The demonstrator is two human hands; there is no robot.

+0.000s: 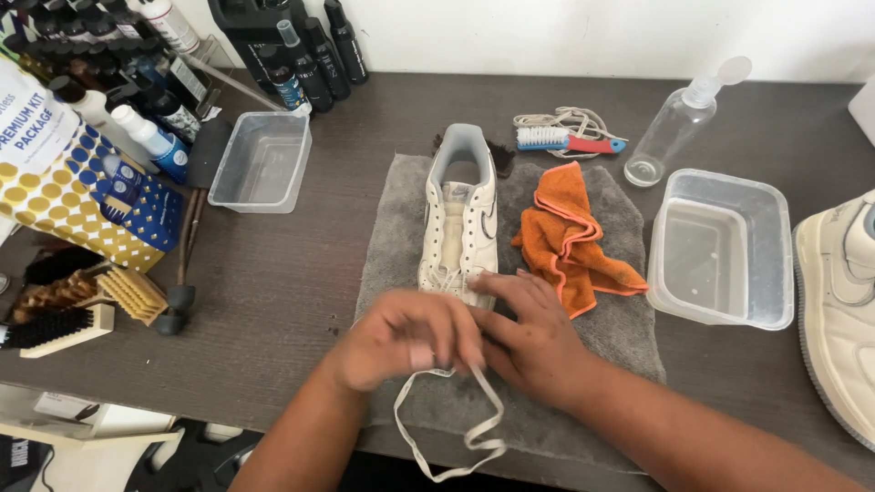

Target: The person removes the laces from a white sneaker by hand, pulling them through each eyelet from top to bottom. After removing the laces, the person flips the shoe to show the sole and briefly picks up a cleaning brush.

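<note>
A white sneaker (463, 219) lies on a grey towel (392, 246), toe toward me. Both hands meet over its toe. My left hand (410, 339) is pinched on a white shoelace (474, 428) that loops down over the towel's front edge. My right hand (529, 333) rests beside it on the toe, fingers curled over the lace near the shoe. An orange cloth (570, 237) lies crumpled right of the shoe.
Two clear plastic tubs, one (260, 164) at the left, one with water (725, 251) at the right. A second white shoe (843, 301) at the right edge. A brush with a red and blue handle (570, 141), clear spray bottle (670, 128), bottles and wooden brushes (64, 310) along the left.
</note>
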